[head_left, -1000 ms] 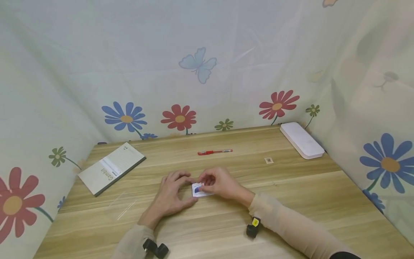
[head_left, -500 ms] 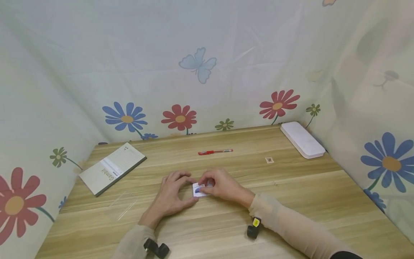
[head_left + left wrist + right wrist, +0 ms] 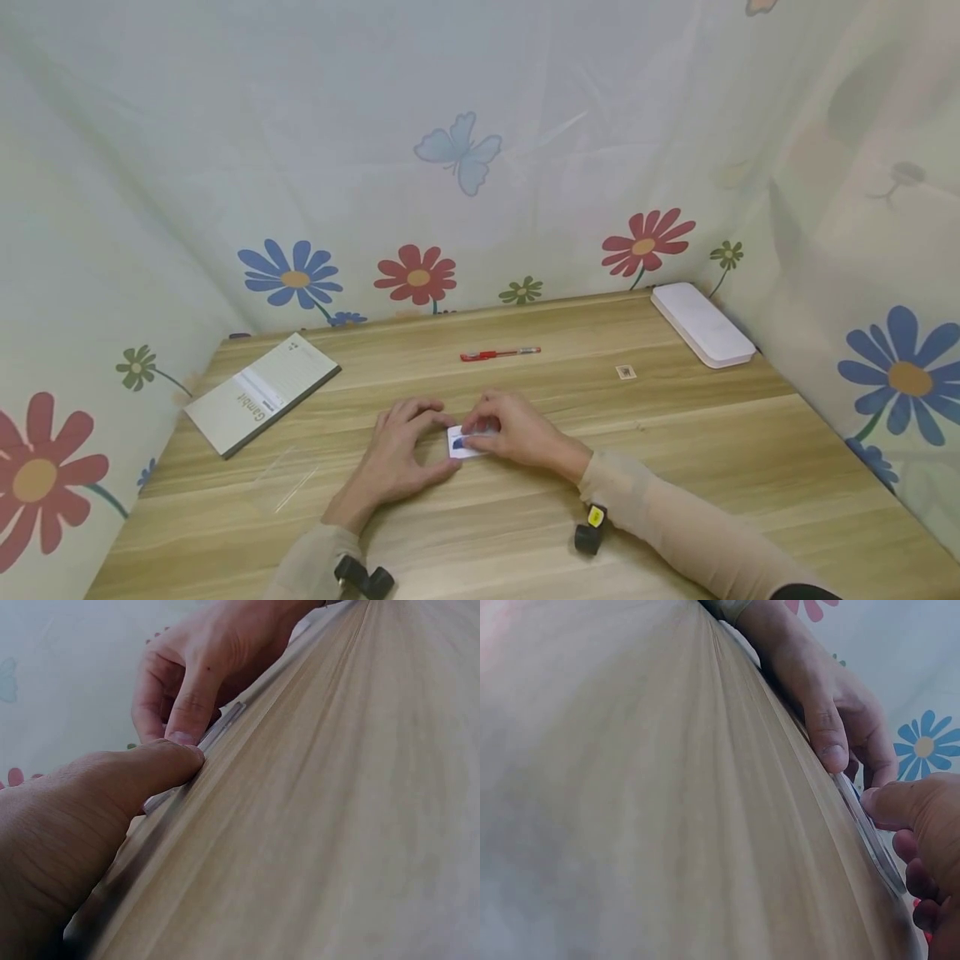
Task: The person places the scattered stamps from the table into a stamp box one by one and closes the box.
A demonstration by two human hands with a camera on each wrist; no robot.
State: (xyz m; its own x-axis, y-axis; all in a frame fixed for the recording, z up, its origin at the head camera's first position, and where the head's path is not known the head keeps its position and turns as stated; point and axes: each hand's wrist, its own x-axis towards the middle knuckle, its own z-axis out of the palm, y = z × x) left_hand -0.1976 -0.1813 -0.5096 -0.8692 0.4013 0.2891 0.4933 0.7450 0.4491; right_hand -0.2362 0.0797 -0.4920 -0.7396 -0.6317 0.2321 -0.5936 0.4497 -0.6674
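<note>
A small white card (image 3: 455,451) with a blue picture lies flat on the table before me. My left hand (image 3: 397,454) holds it by opposite edges, thumb at the near side and index finger at the far side. From the right, my right hand (image 3: 517,429) has thumb and index finger pinched over the small blue-printed piece (image 3: 459,442) on the card's face, hiding much of it. The right wrist view shows a thin clear edge (image 3: 870,838) low along the tabletop, between the left thumb (image 3: 829,742) and the right thumb (image 3: 889,804).
A clear thin plate (image 3: 287,482) lies left of my left forearm. Further back are a Gambit notebook (image 3: 262,392), a red pen (image 3: 498,354), a small stamp-like square (image 3: 626,372) and a white case (image 3: 702,325). Patterned cloth (image 3: 465,225) encloses the table (image 3: 480,542).
My right fingertips have shifted slightly on the card, and the blue picture shows a little differently between them. The left hand keeps its hold; the other things have stayed put.
</note>
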